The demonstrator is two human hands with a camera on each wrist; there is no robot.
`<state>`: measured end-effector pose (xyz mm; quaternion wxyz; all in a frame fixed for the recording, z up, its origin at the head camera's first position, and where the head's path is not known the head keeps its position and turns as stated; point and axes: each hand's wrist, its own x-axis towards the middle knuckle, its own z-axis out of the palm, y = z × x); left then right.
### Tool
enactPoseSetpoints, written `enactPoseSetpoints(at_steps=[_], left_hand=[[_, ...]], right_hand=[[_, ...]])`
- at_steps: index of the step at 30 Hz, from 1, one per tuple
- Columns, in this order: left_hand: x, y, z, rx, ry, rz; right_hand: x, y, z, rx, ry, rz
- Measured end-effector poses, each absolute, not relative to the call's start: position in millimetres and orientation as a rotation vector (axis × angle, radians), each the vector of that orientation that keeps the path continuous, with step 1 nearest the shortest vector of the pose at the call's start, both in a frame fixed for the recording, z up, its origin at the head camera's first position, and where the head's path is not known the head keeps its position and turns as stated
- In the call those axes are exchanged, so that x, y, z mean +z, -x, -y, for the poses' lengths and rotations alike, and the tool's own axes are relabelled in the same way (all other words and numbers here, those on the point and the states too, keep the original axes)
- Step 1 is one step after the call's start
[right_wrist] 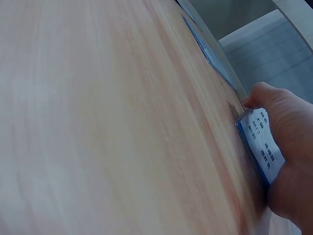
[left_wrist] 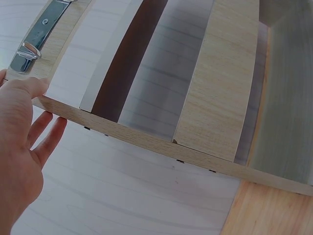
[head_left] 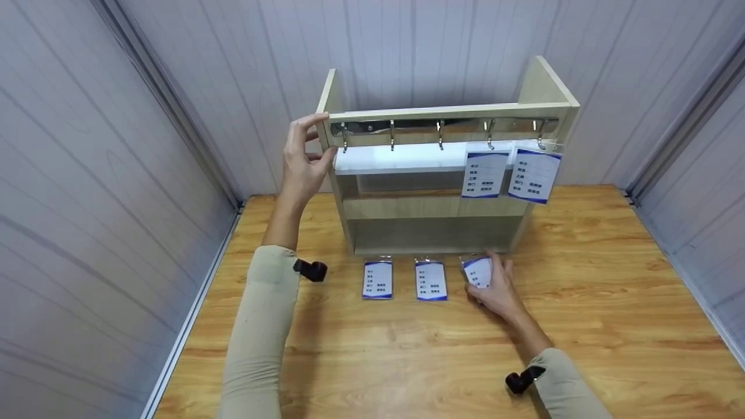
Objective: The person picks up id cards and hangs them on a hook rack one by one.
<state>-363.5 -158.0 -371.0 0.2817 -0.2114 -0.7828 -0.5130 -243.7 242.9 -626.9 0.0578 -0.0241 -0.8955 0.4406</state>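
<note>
And here's the badge card (head_left: 477,272) in the right hand (head_left: 495,291), down at the front of the worktop unit's right end: white face, blue trim, dark printed characters, part of it covered by the fingers. That hand has its thumb at one edge and fingers at the other, a narrow pinch around the card; whether the card lies fully flat on the worktop (head_left: 407,361) cannot be told. Up at the other end, the left hand (head_left: 305,157) grips the left side panel of the wooden shelf unit (head_left: 437,208), thumb at the front, fingers round the outside. Now the edges: the held card sits just before the unit's bottom front edge, a little askew, wood grain stretching broad toward the person and rightward to the right wall (head_left: 687,192), while the left wall (head_left: 145,203) stands well apart from the unit. Count them up! Two more cards lie in the row, the left card (head_left: 377,280) and the middle card (head_left: 430,280), spaced apart, making three down there; two hanging cards (head_left: 486,174) dangle from the right-hand end of the metal rail (head_left: 460,126), five cards in all, against five hooks (head_left: 440,135) along that rail.
</note>
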Motion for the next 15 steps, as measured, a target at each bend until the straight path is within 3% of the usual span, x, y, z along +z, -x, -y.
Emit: enactPoseSetpoints(at_steps=[9,15], left_hand=[[-371,365,158,-1.376,0.566,2.092],[-371,364,158,-1.364,0.568,2.093]], right_hand=[[-647,248,-248,1.292,-0.044,2.566],[-637,244,-243,1.359,-0.051,2.543]])
